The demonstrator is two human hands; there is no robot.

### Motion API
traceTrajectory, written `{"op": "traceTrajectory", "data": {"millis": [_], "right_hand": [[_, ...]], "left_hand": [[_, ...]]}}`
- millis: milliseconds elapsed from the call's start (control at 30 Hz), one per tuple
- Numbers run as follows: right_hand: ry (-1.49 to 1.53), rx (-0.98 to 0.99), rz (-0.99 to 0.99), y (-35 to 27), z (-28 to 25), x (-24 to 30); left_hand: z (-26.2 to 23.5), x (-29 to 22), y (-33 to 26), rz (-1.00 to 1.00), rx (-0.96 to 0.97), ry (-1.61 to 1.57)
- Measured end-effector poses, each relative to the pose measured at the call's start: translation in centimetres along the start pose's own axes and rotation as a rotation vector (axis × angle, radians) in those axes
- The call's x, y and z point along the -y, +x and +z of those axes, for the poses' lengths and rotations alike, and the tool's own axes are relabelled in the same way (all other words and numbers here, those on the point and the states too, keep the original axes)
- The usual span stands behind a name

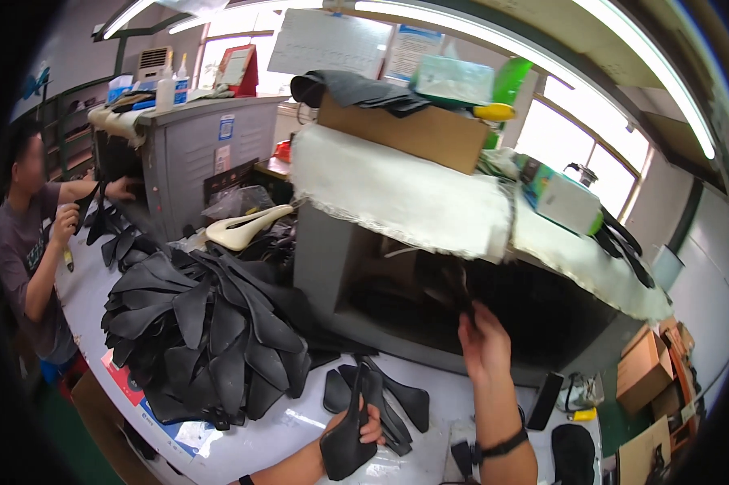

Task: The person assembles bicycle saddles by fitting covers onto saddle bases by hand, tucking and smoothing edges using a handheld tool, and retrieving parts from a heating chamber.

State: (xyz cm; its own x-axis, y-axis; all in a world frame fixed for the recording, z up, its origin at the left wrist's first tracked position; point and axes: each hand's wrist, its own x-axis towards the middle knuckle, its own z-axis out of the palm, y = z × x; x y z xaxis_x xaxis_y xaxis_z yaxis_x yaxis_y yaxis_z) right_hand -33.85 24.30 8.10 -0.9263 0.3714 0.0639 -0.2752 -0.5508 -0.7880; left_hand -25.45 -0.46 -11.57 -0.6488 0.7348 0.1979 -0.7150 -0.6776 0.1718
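Note:
Near the front edge of the table, my left hand [371,425] is closed around a black bicycle saddle cover [347,446], held upright. Several more black covers [405,396] lie flat just behind and beside it. My right hand [487,346] reaches up to the dark opening of a grey metal box [320,279]. Its fingers close on a dark, narrow piece [459,284], which is blurred against the shadow inside, so its kind is unclear. To the left spreads a large heap of black saddle covers [207,319].
A cream bicycle saddle [247,229] rests behind the heap. White cloth [405,186] hangs over the box's upper edge, under a cardboard box [413,133]. A phone [545,401] lies at right. At far left a co-worker [37,250] works by another grey box [195,158].

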Motion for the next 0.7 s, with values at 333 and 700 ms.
{"op": "traceTrajectory", "data": {"millis": [333, 700], "right_hand": [[-0.620, -0.012, 0.318, -21.6, -15.0, 5.5], [-1.522, 0.808, -0.135, -36.8, -13.0, 4.8]], "left_hand": [[6.8, 0.0, -0.8, -0.010, -0.076, 0.194], [19.5, 10.3, -8.1, 0.026, -0.166, 0.099]]}}
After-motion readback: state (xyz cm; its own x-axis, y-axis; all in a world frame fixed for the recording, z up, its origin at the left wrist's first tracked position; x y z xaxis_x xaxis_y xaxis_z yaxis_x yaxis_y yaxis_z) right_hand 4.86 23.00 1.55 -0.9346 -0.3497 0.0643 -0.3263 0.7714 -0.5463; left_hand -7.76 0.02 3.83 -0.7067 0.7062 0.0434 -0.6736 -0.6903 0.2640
